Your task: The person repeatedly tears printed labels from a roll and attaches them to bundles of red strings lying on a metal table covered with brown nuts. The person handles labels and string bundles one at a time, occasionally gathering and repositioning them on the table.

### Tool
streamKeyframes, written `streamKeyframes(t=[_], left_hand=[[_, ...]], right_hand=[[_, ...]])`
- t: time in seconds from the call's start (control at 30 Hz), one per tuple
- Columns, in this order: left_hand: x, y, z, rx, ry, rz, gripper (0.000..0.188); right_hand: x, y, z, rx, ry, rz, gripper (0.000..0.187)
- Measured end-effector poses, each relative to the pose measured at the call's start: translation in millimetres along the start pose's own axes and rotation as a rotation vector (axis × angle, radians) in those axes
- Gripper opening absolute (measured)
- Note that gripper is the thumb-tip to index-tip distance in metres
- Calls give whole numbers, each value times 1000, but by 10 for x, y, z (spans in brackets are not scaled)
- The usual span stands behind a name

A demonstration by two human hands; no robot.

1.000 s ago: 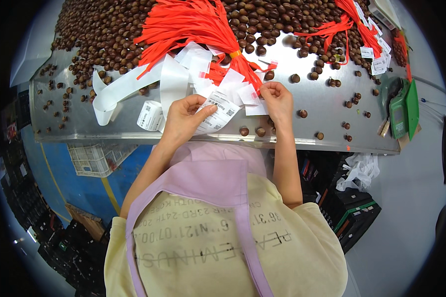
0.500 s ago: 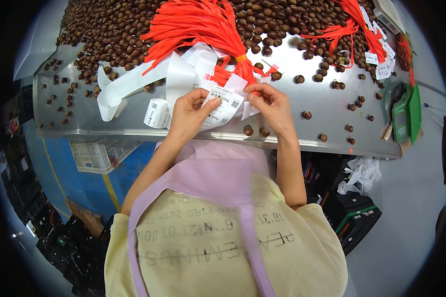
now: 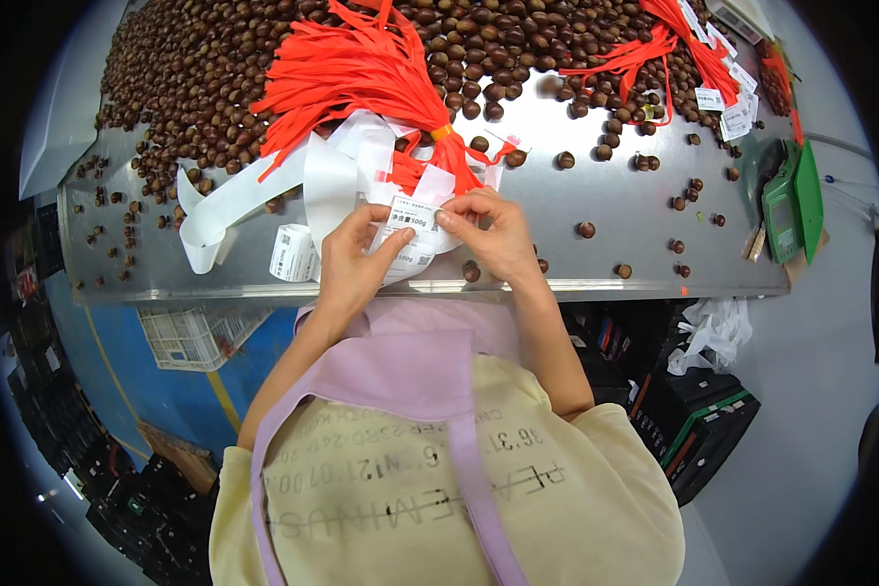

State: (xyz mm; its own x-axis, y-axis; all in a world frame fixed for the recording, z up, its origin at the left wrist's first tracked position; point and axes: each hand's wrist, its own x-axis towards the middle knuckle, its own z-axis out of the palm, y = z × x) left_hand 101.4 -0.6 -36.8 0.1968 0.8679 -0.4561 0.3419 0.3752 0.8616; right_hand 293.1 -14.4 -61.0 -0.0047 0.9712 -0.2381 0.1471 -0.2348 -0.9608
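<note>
Labelling is looking barely begun: we are pinching a small white printed sticker label (image 3: 412,212) between our left hand (image 3: 354,256) and right hand (image 3: 493,232), above the steel table's near edge (image 3: 596,285), while the big orange ribbon bundle (image 3: 347,73) is lying mostly untagged.

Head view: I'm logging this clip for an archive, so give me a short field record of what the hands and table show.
left hand: pinches the left side of a small white printed label
right hand: pinches the same label's right edge
label backing: long white paper strip curling left across the table
surface: grey metal table
above hands: bundle of orange-red ribbon strips
far side: heap of brown chestnuts
right edge: green handheld device
</note>
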Motion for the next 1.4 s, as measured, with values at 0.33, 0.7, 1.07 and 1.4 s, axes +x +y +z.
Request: streamKeyframes(t=[0.33, 0.7, 1.07, 1.4], left_hand=[[103, 226, 43, 213, -90, 216, 17], [134, 137, 87, 313, -76, 235, 15], [157, 75, 4, 407, -118, 18, 23], [51, 126, -276, 89, -94, -168, 28]], right_hand=[[6, -82, -2, -21, 96, -80, 16], [58, 2, -8, -111, 6, -195, 14], [40, -10, -59, -56, -6, -114, 17], [66, -147, -357, 288, -221, 101, 38]])
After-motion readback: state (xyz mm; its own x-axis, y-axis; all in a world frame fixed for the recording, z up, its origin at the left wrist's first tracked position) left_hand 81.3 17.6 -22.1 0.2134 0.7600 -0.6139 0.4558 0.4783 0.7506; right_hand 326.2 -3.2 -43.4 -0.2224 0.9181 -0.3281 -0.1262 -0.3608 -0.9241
